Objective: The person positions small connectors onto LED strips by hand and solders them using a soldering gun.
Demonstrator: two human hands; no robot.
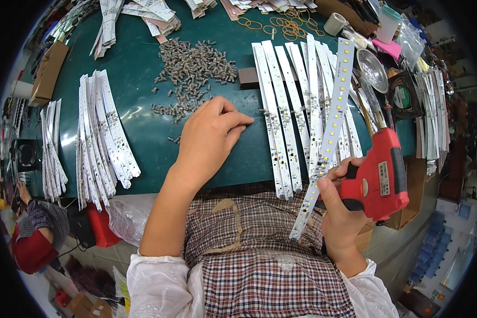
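My right hand (pixel 344 212) grips a red and black gun-shaped tool (pixel 384 175), which looks like a soldering gun, its nozzle pointing away from me. Between that hand's thumb and fingers is also a long, narrow LED strip board (pixel 335 114), slanting up and to the right. My left hand (pixel 209 135) is over the green table, its fingers drawn together. Whether something small sits in its fingertips I cannot make out. Just beyond it lies a heap of small metallic cylindrical parts (pixel 193 69). A row of LED strip boards (pixel 278 116) lies right of my left hand.
More bundled LED boards (pixel 102 132) lie at the left. Rubber bands (pixel 289 25) and a tape roll (pixel 335 24) are at the back. A silvery dish (pixel 372 70) stands at the right. A cardboard box (pixel 47 73) borders the left side; another person (pixel 37 233) sits lower left.
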